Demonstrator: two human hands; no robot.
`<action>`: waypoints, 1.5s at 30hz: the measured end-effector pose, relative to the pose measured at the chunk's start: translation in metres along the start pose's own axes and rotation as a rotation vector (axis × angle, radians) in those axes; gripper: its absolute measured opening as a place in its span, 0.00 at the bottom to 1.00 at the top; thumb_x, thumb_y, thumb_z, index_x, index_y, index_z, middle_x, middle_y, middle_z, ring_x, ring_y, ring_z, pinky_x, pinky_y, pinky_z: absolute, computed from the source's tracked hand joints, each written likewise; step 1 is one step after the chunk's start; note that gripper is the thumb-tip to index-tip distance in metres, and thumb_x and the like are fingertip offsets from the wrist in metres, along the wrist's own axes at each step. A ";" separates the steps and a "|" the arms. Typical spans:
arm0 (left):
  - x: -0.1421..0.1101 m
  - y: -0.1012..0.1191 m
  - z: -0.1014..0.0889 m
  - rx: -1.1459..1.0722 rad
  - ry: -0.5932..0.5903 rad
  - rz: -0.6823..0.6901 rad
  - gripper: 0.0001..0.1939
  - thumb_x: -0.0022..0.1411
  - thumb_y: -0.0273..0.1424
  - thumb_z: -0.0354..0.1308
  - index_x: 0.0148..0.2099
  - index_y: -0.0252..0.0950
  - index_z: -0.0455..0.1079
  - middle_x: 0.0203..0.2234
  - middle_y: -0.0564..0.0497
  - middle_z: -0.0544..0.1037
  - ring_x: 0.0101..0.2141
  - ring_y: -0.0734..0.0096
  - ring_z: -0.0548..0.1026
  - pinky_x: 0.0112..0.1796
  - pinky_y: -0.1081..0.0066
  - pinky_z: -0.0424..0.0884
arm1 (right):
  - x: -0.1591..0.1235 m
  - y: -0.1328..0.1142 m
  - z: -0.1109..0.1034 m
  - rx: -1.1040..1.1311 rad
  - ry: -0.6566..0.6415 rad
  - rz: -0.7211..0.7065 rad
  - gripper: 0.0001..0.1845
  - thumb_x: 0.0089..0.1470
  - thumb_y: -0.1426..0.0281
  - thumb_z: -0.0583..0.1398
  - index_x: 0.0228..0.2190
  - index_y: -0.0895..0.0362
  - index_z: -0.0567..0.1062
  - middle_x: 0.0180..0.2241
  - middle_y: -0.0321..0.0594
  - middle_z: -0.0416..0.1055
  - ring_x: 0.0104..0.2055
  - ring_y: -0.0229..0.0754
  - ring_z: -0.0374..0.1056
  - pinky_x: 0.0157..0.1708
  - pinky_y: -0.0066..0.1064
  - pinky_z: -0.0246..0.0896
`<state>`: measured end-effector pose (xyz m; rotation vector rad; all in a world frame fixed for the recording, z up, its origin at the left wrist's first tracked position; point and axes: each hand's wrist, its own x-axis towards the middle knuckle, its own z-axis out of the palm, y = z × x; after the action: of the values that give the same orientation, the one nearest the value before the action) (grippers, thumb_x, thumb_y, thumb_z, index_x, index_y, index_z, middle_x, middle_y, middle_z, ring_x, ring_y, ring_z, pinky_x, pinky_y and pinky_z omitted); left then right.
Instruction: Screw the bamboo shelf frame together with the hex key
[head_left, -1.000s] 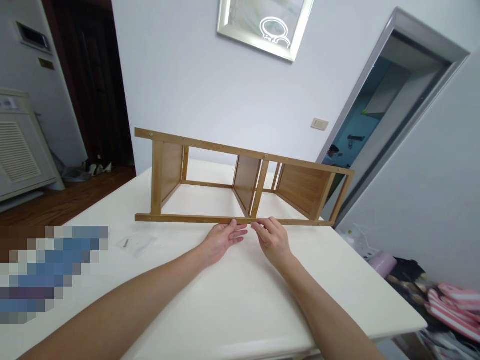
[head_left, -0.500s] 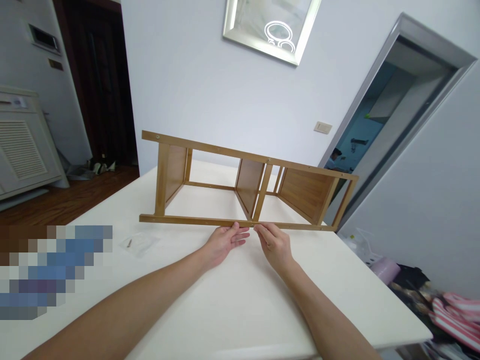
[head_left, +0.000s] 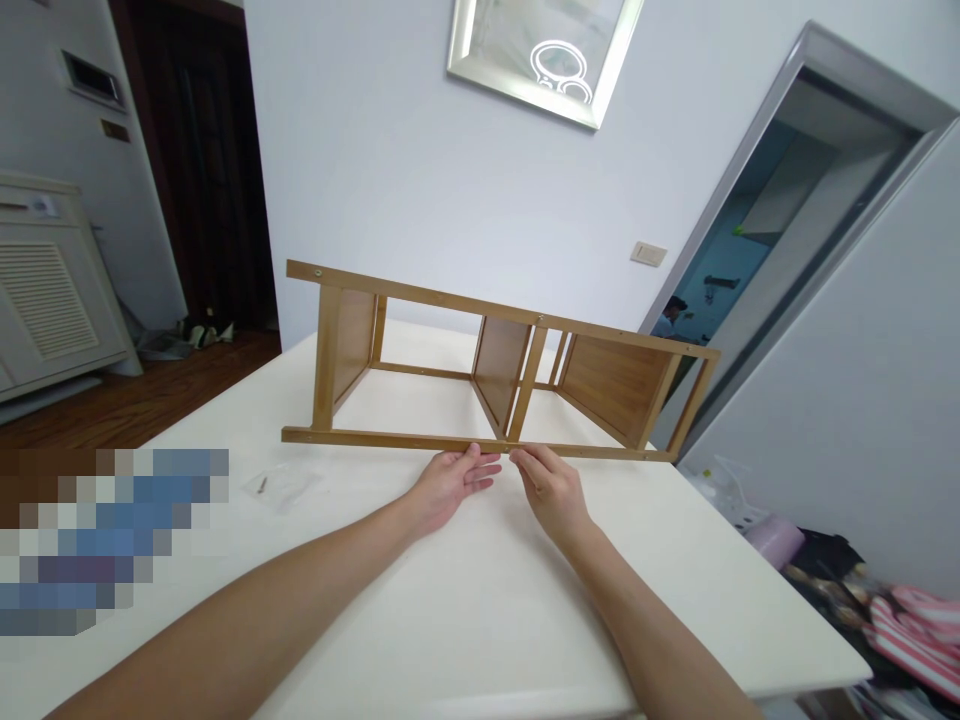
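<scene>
A wooden shelf rack (head_left: 435,442) lies on its side on the white table (head_left: 450,620), its lower rail towards me. My left hand (head_left: 448,486) rests against that rail, left of the middle crosspiece. Its thumb touches the rail's edge, while the fingers stretch apart below it, open. Just to the right, my right hand (head_left: 551,490) is closed in a pinch at the rail near the foot of the crosspiece. Whatever sits between those fingertips is hidden. A clear plastic bag (head_left: 289,490) with a small screw (head_left: 262,485) lies left of my hands.
Behind the table stands a wall with a framed picture (head_left: 544,60) and a light switch (head_left: 649,254). A louvred cabinet (head_left: 60,270) is at far left. Beyond the doorway at right, a person (head_left: 666,318) is partly visible. Striped cloth (head_left: 915,630) and other items pile up right of the table.
</scene>
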<state>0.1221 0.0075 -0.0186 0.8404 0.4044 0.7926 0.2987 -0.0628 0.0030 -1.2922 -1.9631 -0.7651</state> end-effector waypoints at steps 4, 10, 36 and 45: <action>0.000 0.000 0.000 0.010 -0.002 -0.002 0.17 0.60 0.41 0.60 0.40 0.30 0.75 0.51 0.34 0.74 0.48 0.57 0.75 0.54 0.55 0.65 | 0.005 -0.003 -0.005 -0.093 -0.036 -0.074 0.12 0.60 0.79 0.53 0.39 0.56 0.75 0.35 0.43 0.74 0.36 0.39 0.67 0.33 0.29 0.63; 0.002 0.000 -0.001 0.019 -0.014 -0.002 0.18 0.60 0.42 0.60 0.42 0.30 0.75 0.51 0.34 0.75 0.47 0.57 0.76 0.52 0.56 0.66 | 0.011 -0.004 -0.006 -0.087 -0.033 -0.052 0.10 0.59 0.78 0.55 0.36 0.55 0.75 0.34 0.42 0.74 0.32 0.40 0.62 0.31 0.32 0.59; 0.002 0.003 0.001 -0.012 0.026 -0.022 0.20 0.62 0.43 0.58 0.42 0.29 0.75 0.46 0.34 0.78 0.46 0.58 0.77 0.50 0.58 0.68 | 0.003 -0.016 -0.001 -0.282 -0.050 0.084 0.12 0.64 0.65 0.53 0.30 0.58 0.70 0.23 0.39 0.69 0.29 0.40 0.64 0.28 0.31 0.50; 0.006 0.001 -0.002 -0.035 0.025 -0.020 0.19 0.62 0.43 0.58 0.41 0.29 0.74 0.45 0.34 0.78 0.46 0.58 0.76 0.50 0.57 0.68 | 0.003 -0.020 0.004 -0.230 -0.108 0.237 0.16 0.64 0.63 0.51 0.30 0.58 0.70 0.24 0.38 0.73 0.25 0.37 0.66 0.27 0.28 0.49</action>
<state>0.1242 0.0130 -0.0190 0.7931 0.4197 0.7905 0.2780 -0.0649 0.0005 -1.7007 -1.7992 -0.8352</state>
